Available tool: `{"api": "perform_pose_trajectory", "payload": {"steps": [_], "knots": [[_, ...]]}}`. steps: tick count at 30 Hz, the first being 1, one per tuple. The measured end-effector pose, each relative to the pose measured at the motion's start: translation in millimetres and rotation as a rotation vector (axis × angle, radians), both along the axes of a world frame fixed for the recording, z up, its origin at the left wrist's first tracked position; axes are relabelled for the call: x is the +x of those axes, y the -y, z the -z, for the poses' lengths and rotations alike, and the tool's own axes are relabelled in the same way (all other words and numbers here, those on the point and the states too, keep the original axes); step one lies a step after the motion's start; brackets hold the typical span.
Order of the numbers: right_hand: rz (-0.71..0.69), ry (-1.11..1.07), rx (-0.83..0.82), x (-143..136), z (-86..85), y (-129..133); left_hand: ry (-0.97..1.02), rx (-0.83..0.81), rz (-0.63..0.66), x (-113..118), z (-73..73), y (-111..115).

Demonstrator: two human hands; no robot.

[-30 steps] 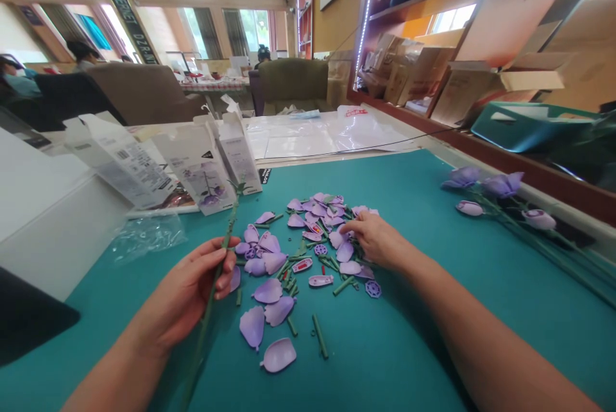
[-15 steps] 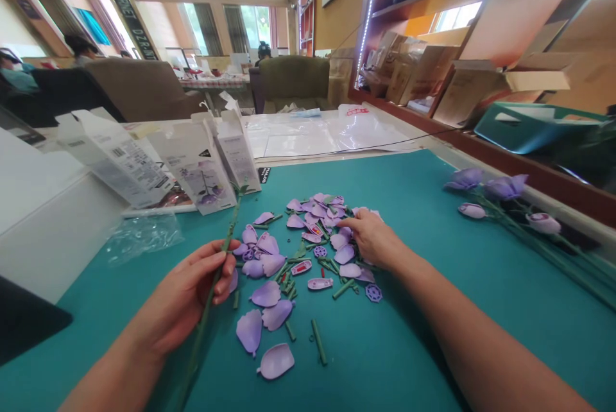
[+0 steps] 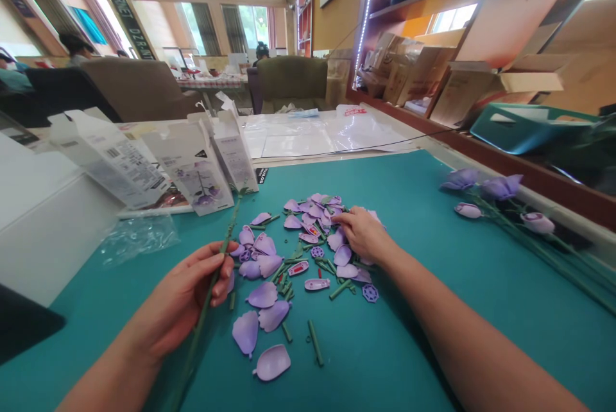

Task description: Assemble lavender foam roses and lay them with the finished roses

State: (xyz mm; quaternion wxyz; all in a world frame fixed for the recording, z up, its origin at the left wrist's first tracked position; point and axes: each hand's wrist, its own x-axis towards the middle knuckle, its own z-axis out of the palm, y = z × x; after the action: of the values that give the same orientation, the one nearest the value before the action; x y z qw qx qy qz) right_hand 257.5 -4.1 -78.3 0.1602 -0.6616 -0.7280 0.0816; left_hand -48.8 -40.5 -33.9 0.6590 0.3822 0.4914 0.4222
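My left hand (image 3: pixel 192 293) is closed around a long green artificial flower stem (image 3: pixel 232 223), which slants up and away with small leaves at its far tip. My right hand (image 3: pixel 363 232) reaches into a heap of light purple plastic petals (image 3: pixel 315 210), its index finger stretched out onto them; the other fingers are partly hidden. Closer to me lie a large loose petal (image 3: pixel 272 362), a green tube piece (image 3: pixel 315 343) and a purple wheel-shaped part (image 3: pixel 370 293). Pale boat-shaped pieces (image 3: pixel 316 284), some with red inside, rest among short green tubes.
Opened white boxes (image 3: pixel 199 174) stand at the back left, beside a crumpled clear plastic bag (image 3: pixel 139 239). Assembled purple flowers (image 3: pixel 502 187) on long stems lie on the right of the green mat (image 3: pixel 399 181). A teal basket (image 3: pixel 529 126) and cardboard boxes sit on the right ledge.
My right hand has shifted slightly left within the petal heap, its index finger reaching a bit further. My left hand still holds the stem. The whole view has drifted slightly.
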Motion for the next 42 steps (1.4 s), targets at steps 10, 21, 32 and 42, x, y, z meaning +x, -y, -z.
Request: {"api": "perform_pose_trajectory", "payload": {"steps": [10,21,32,42], "knots": [[-0.069,0.016,-0.065,0,-13.0,-17,0.011,0.018,-0.014,-3,-5.5,1],[-0.053,0.041,-0.084,18,-17.3,-32,0.019,-0.015,-0.046,-5,-2.2,-3],[-0.091,-0.001,-0.077,9,-13.1,-26,-0.002,-0.033,-0.048,-2,-6.2,-2],[-0.281,0.075,-0.043,-5,-12.2,-23,-0.009,-0.030,-0.048,-2,-7.1,-1]]}}
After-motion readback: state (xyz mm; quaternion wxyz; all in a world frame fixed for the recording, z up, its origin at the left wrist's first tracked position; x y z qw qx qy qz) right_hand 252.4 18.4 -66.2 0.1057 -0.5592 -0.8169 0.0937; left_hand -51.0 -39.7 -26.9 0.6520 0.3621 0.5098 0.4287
